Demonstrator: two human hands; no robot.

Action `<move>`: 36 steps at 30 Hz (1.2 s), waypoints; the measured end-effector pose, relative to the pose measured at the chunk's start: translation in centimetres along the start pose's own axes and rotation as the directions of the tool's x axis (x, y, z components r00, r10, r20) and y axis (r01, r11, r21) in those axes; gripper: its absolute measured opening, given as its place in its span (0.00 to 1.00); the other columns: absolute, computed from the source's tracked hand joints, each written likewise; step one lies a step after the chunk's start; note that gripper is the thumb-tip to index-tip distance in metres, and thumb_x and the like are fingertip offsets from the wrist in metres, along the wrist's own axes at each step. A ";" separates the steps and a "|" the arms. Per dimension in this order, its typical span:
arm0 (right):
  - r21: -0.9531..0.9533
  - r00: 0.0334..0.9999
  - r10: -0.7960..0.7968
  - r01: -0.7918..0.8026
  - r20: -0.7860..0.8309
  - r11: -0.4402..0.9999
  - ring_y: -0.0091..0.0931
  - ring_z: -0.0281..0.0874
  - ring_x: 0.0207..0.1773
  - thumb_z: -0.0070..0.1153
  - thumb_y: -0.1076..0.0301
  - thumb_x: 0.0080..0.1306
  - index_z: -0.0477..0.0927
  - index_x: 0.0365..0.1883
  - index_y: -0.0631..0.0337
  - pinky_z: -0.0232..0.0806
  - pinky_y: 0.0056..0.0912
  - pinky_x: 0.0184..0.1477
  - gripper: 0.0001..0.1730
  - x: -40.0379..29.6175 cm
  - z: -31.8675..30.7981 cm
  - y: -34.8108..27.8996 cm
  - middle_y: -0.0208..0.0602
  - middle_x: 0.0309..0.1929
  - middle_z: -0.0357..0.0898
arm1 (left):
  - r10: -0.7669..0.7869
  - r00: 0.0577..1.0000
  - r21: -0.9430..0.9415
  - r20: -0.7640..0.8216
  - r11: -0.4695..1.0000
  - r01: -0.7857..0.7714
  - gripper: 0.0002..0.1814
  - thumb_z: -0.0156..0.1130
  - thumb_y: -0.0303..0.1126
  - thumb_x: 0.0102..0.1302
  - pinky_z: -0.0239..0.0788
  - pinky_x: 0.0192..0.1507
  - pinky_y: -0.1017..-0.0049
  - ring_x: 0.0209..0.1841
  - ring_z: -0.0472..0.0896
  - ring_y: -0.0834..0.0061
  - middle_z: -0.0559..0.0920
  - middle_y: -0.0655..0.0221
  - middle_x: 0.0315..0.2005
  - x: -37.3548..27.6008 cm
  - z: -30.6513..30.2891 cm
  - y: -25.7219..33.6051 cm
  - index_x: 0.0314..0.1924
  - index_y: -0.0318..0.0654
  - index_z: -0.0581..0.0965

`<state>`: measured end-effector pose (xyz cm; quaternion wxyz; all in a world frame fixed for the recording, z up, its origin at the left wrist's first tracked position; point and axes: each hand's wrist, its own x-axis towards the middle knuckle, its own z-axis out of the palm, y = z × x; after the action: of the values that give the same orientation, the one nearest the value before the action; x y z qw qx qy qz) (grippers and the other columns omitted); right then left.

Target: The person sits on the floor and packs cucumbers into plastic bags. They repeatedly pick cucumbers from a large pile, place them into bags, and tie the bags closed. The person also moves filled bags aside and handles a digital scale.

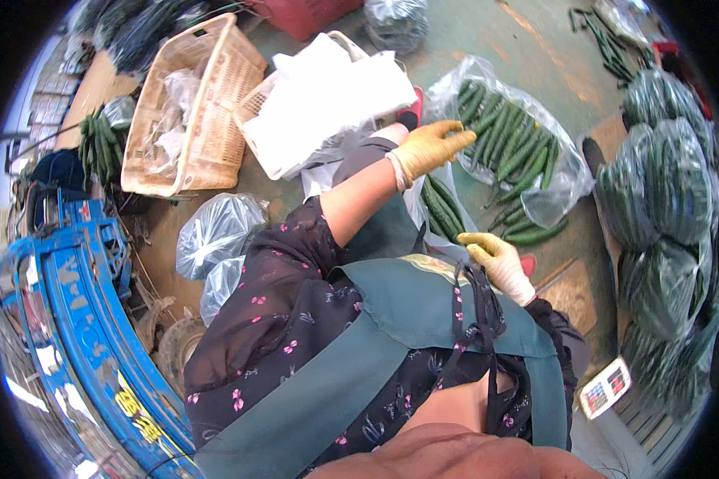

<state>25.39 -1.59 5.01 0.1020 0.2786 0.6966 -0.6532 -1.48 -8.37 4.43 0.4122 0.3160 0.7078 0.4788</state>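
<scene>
My left hand (pixel 432 149), in a yellowish rubber glove, reaches out with its fingers apart. Its fingertips are beside a pile of cucumbers (pixel 509 138) lying on an opened clear plastic bag (pixel 557 206). My right hand (pixel 498 263), gloved alike, is at the lower end of more cucumbers (pixel 441 206) in a second clear bag (pixel 416 200) before my lap. Whether its curled fingers grip the bag's edge or a cucumber is unclear. A few loose cucumbers (pixel 530 230) rest on the floor between the two bags.
A plastic crate (pixel 215 143) stands front left, beside a basket topped with white sheets (pixel 335 90). Filled bags of cucumbers (pixel 665 179) are stacked along the right. Tied clear bags (pixel 215 230) sit left of me, near a blue vehicle (pixel 90 311). A card-like item (pixel 605 388) lies lower right.
</scene>
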 end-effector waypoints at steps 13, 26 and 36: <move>-0.460 0.965 -0.197 0.256 0.173 0.850 0.38 0.79 0.55 0.57 0.61 0.64 0.78 0.58 0.57 0.69 0.39 0.58 0.24 6.1 1.9 5.1 0.43 0.51 0.82 | 0.195 0.964 0.352 -0.182 0.928 -0.121 0.31 0.62 0.48 0.64 0.68 0.57 0.60 0.54 0.80 0.53 0.81 0.50 0.51 -6.0 -3.4 -2.0 0.61 0.36 0.74; -0.281 0.941 -0.085 -0.011 -0.327 0.960 0.35 0.78 0.56 0.59 0.68 0.65 0.77 0.59 0.57 0.68 0.36 0.60 0.22 1.8 0.0 8.0 0.42 0.54 0.80 | -0.524 0.685 0.388 -0.506 0.571 0.723 0.35 0.57 0.62 0.60 0.71 0.52 0.57 0.51 0.80 0.46 0.82 0.46 0.48 -10.8 -12.7 -39.6 0.49 0.34 0.81; -0.042 0.906 0.144 -0.175 -0.399 0.984 0.24 0.77 0.57 0.54 0.72 0.72 0.78 0.57 0.66 0.67 0.26 0.60 0.17 -1.1 -1.4 12.6 0.38 0.54 0.81 | -0.514 0.691 0.382 -0.508 0.585 0.716 0.28 0.56 0.57 0.61 0.71 0.51 0.56 0.50 0.82 0.52 0.83 0.52 0.48 -7.3 -10.3 -39.5 0.48 0.40 0.82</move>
<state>33.19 -0.59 -4.98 0.0235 0.4562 0.7022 -0.5461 -9.33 -32.29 -28.52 0.3137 0.0622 0.9394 0.1235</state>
